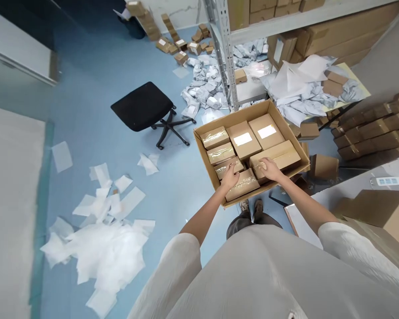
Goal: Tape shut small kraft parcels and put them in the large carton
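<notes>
A large open cardboard carton (206,161) in front of me holds several smaller taped boxes, packed side by side. My left hand (231,178) is closed at the corner of the front small box (244,186), with the fingers curled next to a neighbouring small box (224,168). On the right, my right hand (271,169) bends its fingers over the left end of a longer cardboard box (284,155). Behind these lie two boxes with white labels, a middle one (241,131) and a right one (269,126). The undersides of the gripped boxes are hidden.
A black swivel chair (144,106) stands left of the carton. White sheets (106,248) litter the floor at left. Grey mailing bags (206,84) pile beside a metal shelf (228,57). Stacked boxes (379,128) and a table (339,186) stand at right.
</notes>
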The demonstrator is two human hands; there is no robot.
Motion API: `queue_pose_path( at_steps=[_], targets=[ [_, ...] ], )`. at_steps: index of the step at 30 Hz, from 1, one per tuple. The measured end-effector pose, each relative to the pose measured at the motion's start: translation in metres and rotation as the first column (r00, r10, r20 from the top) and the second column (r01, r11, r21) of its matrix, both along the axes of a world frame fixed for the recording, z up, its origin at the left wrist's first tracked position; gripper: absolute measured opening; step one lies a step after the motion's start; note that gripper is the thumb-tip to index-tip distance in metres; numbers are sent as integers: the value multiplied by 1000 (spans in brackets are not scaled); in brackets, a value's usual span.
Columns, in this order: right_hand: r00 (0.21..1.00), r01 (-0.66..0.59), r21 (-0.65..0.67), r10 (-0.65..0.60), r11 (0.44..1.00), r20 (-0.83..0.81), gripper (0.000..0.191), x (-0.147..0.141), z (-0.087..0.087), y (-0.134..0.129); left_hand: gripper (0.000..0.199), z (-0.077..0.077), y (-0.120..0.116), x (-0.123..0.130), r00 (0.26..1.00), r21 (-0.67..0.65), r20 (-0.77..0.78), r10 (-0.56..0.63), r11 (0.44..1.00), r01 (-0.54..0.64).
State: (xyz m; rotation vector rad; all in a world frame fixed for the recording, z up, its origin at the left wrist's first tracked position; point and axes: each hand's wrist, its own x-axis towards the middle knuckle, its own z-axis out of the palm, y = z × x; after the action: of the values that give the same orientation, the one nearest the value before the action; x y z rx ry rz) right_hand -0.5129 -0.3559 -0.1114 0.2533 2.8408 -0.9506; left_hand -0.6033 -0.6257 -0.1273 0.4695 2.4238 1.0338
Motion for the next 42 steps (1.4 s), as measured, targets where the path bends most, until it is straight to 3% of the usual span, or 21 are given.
queue_pose_path(
  at_steps=[4, 8, 12, 15, 21, 34, 37, 42],
  targets=[
    [997, 36, 26, -38, 999, 60, 47, -7, -5, 14, 62, -7, 15, 11, 1000, -21, 6, -11, 1000, 11],
    [965, 166, 146, -192, 975, 180, 52, -4, -9, 54, 58, -15, 61, 20, 985, -51, -22, -171, 984, 170],
    [916, 198, 242, -267, 950, 300, 57, 1, -14, 94, 63, -26, 110, 28, 932, -144, 10, -362, 922, 359],
    [898, 193, 265, -279, 945, 340, 56, 3, -19, 112, 76, -37, 126, 33, 905, -243, 112, -410, 872, 425],
    [887, 212, 286, -307, 934, 345, 57, 2, -24, 124, 100, -54, 115, 42, 903, -366, 191, -386, 825, 430],
    [822, 297, 273, -390, 915, 414, 62, -9, -27, 130, 114, -49, 103, 46, 883, -499, 149, -445, 737, 456],
    [816, 344, 254, -422, 904, 394, 59, -10, -28, 132, 113, -52, 101, 50, 900, -479, 137, -414, 768, 426],
    [805, 400, 243, -465, 884, 367, 67, -12, -25, 134, 103, -57, 101, 48, 931, -332, 174, -322, 871, 363]
  ],
)
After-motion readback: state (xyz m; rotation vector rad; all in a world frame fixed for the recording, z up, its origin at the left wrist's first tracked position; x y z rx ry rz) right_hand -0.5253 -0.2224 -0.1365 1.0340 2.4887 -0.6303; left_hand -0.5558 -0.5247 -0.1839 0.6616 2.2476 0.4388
